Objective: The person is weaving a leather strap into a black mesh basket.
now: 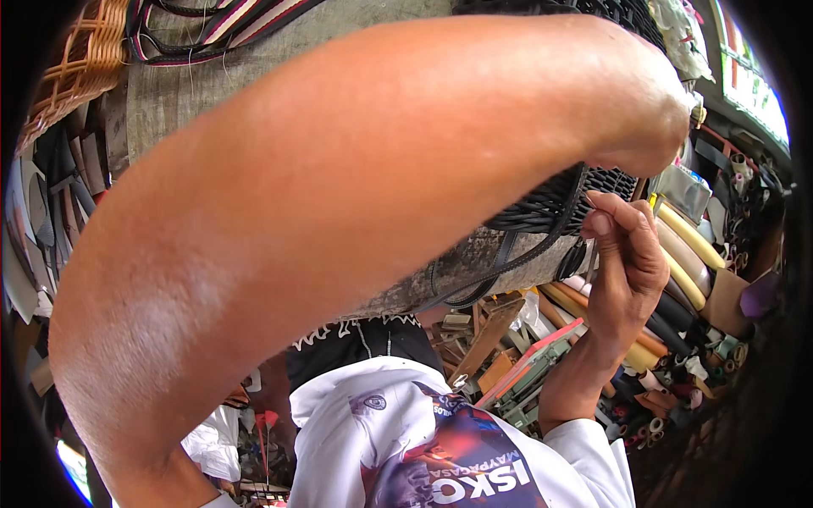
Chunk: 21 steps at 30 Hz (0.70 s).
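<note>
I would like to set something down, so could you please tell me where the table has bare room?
There is bare table between the striped straps and the left forearm, and more just right of those straps. It is crowded around the black basket, with the right hand and a dark strap beside it, and among the rolls further right.

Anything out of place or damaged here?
Scraps lie jumbled beside the table. Loose threads trail from the striped straps, as if frayed. The left forearm hides much of the black weave, so damage there can't be excluded.
</note>
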Tool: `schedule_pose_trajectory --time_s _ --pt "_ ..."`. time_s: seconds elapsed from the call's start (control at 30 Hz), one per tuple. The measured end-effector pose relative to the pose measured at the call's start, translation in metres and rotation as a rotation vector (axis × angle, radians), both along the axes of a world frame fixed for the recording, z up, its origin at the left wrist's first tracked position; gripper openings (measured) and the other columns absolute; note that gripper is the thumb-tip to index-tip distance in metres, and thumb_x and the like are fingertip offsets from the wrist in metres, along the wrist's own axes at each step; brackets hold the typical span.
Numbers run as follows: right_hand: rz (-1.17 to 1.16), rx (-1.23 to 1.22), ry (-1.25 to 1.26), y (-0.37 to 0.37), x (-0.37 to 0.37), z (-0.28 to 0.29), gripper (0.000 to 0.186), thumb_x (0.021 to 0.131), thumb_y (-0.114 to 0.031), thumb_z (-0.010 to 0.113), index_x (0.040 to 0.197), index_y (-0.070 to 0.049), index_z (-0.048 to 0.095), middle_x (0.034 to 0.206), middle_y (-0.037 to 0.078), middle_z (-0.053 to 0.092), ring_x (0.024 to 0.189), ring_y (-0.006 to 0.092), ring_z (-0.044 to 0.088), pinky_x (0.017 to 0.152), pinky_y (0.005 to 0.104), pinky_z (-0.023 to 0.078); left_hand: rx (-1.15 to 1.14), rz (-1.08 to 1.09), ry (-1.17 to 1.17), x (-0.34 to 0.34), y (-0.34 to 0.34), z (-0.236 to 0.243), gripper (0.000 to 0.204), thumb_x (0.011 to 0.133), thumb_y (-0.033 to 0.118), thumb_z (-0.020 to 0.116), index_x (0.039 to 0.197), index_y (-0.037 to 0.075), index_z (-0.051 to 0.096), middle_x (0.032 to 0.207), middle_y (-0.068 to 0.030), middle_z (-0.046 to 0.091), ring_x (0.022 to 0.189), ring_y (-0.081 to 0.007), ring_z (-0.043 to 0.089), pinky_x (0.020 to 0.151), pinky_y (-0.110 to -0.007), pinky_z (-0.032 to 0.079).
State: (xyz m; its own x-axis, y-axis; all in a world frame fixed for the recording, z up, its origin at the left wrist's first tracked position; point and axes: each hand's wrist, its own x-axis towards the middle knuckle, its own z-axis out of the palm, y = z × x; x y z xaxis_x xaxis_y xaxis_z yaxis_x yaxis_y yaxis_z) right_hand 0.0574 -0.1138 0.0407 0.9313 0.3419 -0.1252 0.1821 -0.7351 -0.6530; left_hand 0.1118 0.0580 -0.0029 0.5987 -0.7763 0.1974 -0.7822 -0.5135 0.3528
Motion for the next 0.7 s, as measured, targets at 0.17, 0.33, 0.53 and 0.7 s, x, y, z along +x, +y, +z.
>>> schedule_pose_trajectory --time_s 0.17,0.33,0.53,0.7 --pt "-0.017 0.037 0.047 -0.007 0.001 -0.003 0.022 0.093 0.01 0.066 0.112 0.004 0.074 0.09 0.002 0.055 0.082 0.0083 0.055 0.075 0.0218 0.047 -0.039 0.015 0.006 -0.003 -0.008 -0.004 0.012 0.079 0.014 0.071 0.085 0.008 0.079 0.084 -0.0074 0.076 0.081 -0.0215 0.074 0.066 -0.035 0.057" --pt "0.018 -0.025 -0.039 -0.006 -0.002 -0.003 0.025 0.091 0.012 0.067 0.112 0.003 0.074 0.089 0.002 0.057 0.08 0.009 0.054 0.074 0.0214 0.046 -0.059 0.031 0.006 -0.006 -0.013 -0.007 0.012 0.079 0.014 0.071 0.084 0.007 0.079 0.083 -0.008 0.076 0.08 -0.0218 0.074 0.066 -0.035 0.057" --pt "0.132 -0.169 -0.206 -0.004 0.002 0.004 0.028 0.086 0.014 0.069 0.11 0.0 0.076 0.087 0.004 0.06 0.08 0.0119 0.055 0.073 0.0235 0.045 -0.064 0.05 0.005 -0.011 -0.015 -0.011 0.012 0.079 0.014 0.07 0.083 0.006 0.079 0.082 -0.0089 0.075 0.079 -0.0221 0.073 0.066 -0.036 0.056" --pt "0.137 -0.104 -0.122 -0.01 0.01 0.002 0.027 0.086 0.014 0.069 0.109 0.0 0.076 0.089 0.006 0.062 0.082 0.0133 0.056 0.074 0.0244 0.046 -0.087 0.079 0.018 -0.008 -0.013 -0.013 0.013 0.079 0.014 0.07 0.083 0.006 0.078 0.081 -0.0095 0.075 0.078 -0.0224 0.073 0.066 -0.036 0.056"
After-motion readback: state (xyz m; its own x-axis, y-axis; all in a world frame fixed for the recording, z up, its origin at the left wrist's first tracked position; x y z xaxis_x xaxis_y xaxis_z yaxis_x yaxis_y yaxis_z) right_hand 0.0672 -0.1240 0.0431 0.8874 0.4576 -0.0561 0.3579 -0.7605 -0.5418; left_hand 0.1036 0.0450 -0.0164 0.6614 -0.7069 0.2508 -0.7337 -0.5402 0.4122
